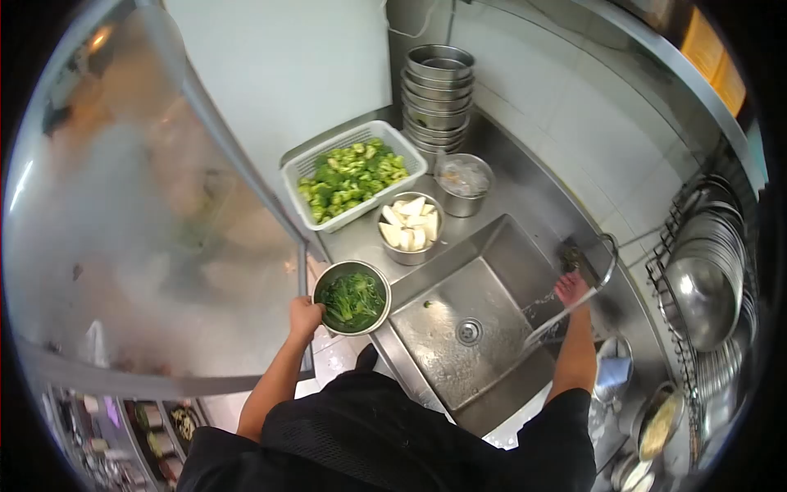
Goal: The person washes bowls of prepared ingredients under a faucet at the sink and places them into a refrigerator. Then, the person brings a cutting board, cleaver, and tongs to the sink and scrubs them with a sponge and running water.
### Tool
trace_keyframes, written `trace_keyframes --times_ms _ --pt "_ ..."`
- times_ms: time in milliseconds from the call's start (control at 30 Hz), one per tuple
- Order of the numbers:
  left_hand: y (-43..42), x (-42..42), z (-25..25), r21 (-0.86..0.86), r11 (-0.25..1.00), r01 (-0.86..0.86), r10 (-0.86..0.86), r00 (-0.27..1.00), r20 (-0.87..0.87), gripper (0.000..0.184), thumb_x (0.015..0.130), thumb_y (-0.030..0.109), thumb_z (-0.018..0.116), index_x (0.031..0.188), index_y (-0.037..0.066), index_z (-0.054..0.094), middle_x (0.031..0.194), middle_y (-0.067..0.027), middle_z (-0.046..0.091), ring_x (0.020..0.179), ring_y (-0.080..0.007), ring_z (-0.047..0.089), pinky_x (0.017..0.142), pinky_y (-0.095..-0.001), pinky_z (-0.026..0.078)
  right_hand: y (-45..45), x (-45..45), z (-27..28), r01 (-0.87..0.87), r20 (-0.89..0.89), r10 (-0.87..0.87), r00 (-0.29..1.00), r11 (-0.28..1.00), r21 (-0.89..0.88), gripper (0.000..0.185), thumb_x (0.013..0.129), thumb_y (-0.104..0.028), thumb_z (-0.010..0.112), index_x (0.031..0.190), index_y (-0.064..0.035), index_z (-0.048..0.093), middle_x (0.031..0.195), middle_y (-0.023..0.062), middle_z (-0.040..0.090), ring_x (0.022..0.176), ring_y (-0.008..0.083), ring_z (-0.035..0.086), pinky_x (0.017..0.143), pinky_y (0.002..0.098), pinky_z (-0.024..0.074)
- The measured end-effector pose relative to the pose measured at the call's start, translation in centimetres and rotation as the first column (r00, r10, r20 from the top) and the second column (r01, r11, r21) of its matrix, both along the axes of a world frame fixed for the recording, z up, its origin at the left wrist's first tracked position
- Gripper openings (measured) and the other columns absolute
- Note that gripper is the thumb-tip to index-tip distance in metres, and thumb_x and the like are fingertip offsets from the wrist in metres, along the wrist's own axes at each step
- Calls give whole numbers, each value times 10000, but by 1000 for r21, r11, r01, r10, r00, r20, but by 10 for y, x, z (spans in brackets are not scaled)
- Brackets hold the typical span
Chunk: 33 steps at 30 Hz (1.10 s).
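My left hand (307, 316) grips the rim of a round metal bowl (373, 274). Leafy greens (352, 297) sit inside the bowl, which I hold just left of the sink's near-left edge. Across the metal sink (447, 361), my right hand (571, 288) reaches to the back-right rim, its fingers apart and nothing visible in them. It is beside the curved faucet (609, 256) and just below a dark fitting (570, 257); whether it touches either I cannot tell. A small green scrap (428, 304) lies in the wet basin near the drain (469, 331).
Behind the sink stand a white basket (299, 193) of broccoli, a metal pot (407, 256) of pale cut pieces, a pot (464, 203) holding clear plastic, and stacked metal pots (438, 98). A rack of bowls (705, 287) lines the right wall. A frosted panel (156, 246) fills the left.
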<state>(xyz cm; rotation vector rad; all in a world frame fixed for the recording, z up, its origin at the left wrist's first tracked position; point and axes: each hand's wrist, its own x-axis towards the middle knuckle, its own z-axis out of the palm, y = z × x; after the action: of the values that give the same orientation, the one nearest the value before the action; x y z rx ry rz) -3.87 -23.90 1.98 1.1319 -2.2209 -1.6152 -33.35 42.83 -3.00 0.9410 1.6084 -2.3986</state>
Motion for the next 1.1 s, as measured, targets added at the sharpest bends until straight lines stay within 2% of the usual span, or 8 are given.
trace_keyframes --times_ms 200,400,467,533,600,767,867,1100 --pt "29 64 15 205 967 -153 160 987 -20 143 684 -79 569 805 -84 646 716 -123 651 558 -217 636 499 -335 515 33 -49 9 36 -60 -70 996 893 -448 130 899 -189 626 837 -89 570 791 55 589 753 229 593 735 399 557" --pt "49 144 11 275 905 -326 343 939 -15 99 692 -77 591 779 -81 638 689 -118 627 554 -210 615 489 -338 503 -33 -35 36 303 -150 -348 925 918 -256 164 943 -211 512 896 -65 568 844 39 570 829 176 577 797 356 531" --pt "55 172 7 303 876 -374 400 916 -25 104 696 -86 589 787 -80 639 691 -119 629 562 -221 624 498 -344 515 -9 -90 -92 218 -422 -297 856 949 -227 223 959 -258 507 1022 -58 582 953 57 595 878 190 593 809 351 530" --pt "59 197 0 406 801 -440 484 875 -8 113 703 -102 576 799 -88 634 698 -128 630 559 -236 630 512 -355 537 -92 -95 -146 283 -287 -350 892 926 -248 276 938 -303 574 1089 -73 576 1010 60 604 851 212 615 745 367 550" --pt "68 217 -6 390 788 -477 514 858 11 114 701 -94 582 801 -91 637 710 -137 640 573 -246 643 529 -363 545 -223 -18 -30 -258 -247 245 937 966 -18 364 908 -364 640 1114 -76 559 1038 72 597 811 250 628 668 376 566" --pt "67 283 -42 260 740 -620 620 779 90 67 700 -77 602 758 -84 634 671 -135 635 561 -244 644 498 -369 533 -370 31 104 -717 -140 732 666 681 150 460 882 -374 690 1150 -42 519 1056 123 581 723 276 639 559 362 583" --pt "80 312 -45 236 673 -701 706 704 79 87 669 -59 603 739 -75 653 666 -127 636 554 -222 625 502 -358 505 -380 -5 78 -762 3 807 591 556 332 391 829 -144 587 1183 -25 470 1077 152 541 730 320 648 516 420 585" --pt "101 357 -79 201 447 -872 858 481 178 147 632 26 624 744 -40 695 658 -153 656 591 -233 637 590 -372 503 -390 -29 46 -760 182 742 646 646 64 420 787 22 505 1207 1 498 1125 186 532 998 399 564 795 610 572"
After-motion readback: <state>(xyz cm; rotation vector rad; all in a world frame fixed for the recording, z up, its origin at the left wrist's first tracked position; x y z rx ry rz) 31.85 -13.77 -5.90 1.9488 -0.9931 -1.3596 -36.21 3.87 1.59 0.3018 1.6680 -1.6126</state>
